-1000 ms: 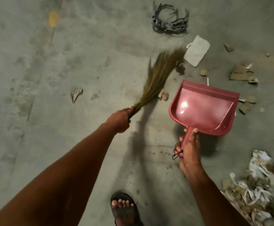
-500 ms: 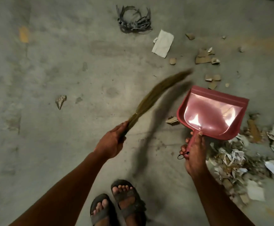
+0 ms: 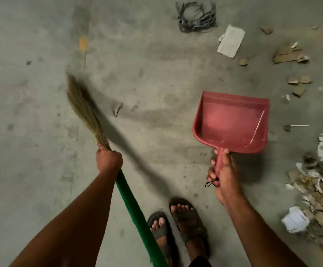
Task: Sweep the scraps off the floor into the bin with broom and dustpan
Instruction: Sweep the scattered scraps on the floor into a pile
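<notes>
My left hand (image 3: 109, 159) grips the broom where its green handle (image 3: 135, 211) meets the straw bristles (image 3: 82, 107). The bristles point up and to the left, blurred, left of a small grey scrap (image 3: 117, 108) on the concrete floor. My right hand (image 3: 223, 175) holds the red dustpan (image 3: 231, 121) by its handle. The pan looks empty and its mouth faces away from me. A heap of paper and cardboard scraps (image 3: 316, 191) lies at the right edge. No bin is in view.
Loose cardboard pieces (image 3: 289, 54) and a white paper sheet (image 3: 231, 41) lie at the upper right. A dark tangle of straps (image 3: 196, 19) sits at the top. A yellow mark (image 3: 83, 43) is on the floor. My sandalled feet (image 3: 178, 224) stand between the arms.
The broom has swung from the right, near the dustpan, over to the left. The dustpan has shifted away from the scrap heap, and the view has turned left.
</notes>
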A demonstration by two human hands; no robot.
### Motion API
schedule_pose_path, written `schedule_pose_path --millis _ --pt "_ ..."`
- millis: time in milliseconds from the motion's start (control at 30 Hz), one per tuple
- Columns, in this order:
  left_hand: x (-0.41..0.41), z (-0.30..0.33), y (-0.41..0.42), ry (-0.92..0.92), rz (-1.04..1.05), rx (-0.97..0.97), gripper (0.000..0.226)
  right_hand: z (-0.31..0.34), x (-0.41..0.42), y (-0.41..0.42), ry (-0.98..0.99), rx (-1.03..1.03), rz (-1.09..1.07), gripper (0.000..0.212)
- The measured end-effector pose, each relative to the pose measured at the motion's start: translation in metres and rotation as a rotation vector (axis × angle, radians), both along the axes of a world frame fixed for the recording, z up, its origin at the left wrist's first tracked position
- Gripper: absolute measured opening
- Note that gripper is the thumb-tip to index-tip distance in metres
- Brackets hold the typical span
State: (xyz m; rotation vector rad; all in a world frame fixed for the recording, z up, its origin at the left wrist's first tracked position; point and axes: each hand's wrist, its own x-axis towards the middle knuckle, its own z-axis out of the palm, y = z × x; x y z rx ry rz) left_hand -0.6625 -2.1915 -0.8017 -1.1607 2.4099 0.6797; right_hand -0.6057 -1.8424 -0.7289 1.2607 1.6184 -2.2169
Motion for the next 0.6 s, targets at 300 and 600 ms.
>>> schedule_pose_path --millis 300,600 --pt "0.034 -0.011 0.114 -0.130 -0.533 0.147 0.076 -0.004 0.061 0.041 -0.042 0.100 -0.156 0.029" --pt "0.072 0.022 0.278 -0.049 -1.046 0.424 0.077 0.042 0.110 0.140 0.002 0.173 -0.331 0.028"
